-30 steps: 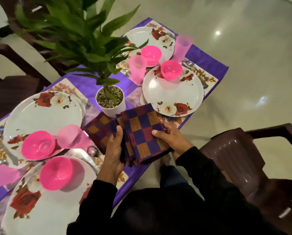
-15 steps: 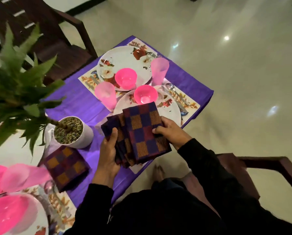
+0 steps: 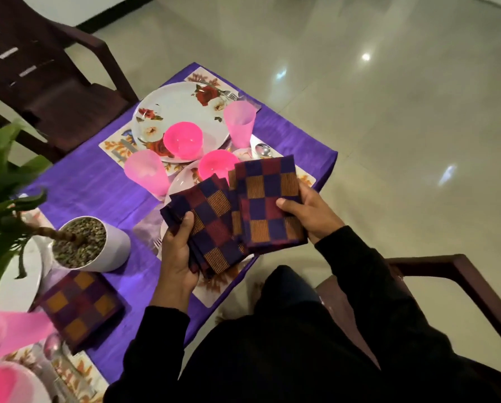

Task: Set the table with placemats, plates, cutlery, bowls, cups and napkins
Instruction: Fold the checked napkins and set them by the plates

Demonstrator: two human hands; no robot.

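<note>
over the far settings, napkins are what's left.
my right hand [image 3: 307, 216] pinches one napkin [image 3: 268, 203]; my left hand [image 3: 178, 257] grips the stack [image 3: 211, 225]; one laid napkin [image 3: 79, 305] sits by the pot [image 3: 98, 245]; plates, bowls, cups look set.

Left hand [image 3: 178, 257] grips a fanned stack of checked napkins [image 3: 211, 225], thumb on top. Right hand [image 3: 308, 212] pinches a single checked napkin [image 3: 268, 203], its left edge overlapping the stack. Both are held above the near plate [image 3: 182, 178], which is mostly hidden.

At 12 o'clock of the hands: far plate [image 3: 182, 112] with a pink bowl [image 3: 183, 140] on it; a second pink bowl [image 3: 217, 169] just behind the napkins. Pink cups at 11 [image 3: 146, 171] and 12 o'clock [image 3: 240, 122]. Spoon [image 3: 263, 149] beside the far cup.

At 8 o'clock: white plant pot [image 3: 98, 242]; another checked napkin [image 3: 80, 305] lies flat on the purple tablecloth [image 3: 98, 187].
</note>
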